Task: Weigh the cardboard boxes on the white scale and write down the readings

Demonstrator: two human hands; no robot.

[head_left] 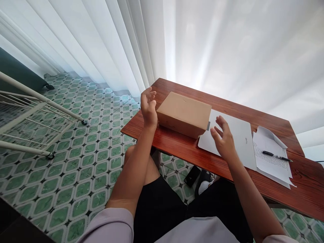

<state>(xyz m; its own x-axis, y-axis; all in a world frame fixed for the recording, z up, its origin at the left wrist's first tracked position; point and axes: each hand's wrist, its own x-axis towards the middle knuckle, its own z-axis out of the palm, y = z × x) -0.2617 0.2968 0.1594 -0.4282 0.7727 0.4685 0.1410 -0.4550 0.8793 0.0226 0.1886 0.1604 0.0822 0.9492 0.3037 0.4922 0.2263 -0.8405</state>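
A brown cardboard box (187,109) lies closed on the reddish wooden table (225,104), and its right end reaches the edge of a silver laptop (238,135) with its lid down. My left hand (149,108) is raised just beside the box's left end, fingers apart and slightly curled, holding nothing. On the other side, my right hand (224,140) hovers above the laptop, palm turned toward the box. Its fingers are spread and it holds nothing. A small dark tab (208,126) shows at the box's right end.
Written papers (270,152) with a black pen (277,156) on top lie right of the laptop. A dark phone (192,176) is on the tiled floor by a shoe (204,184). A white wheeled rack (45,101) stands at the left. White curtains (215,44) hang behind the table.
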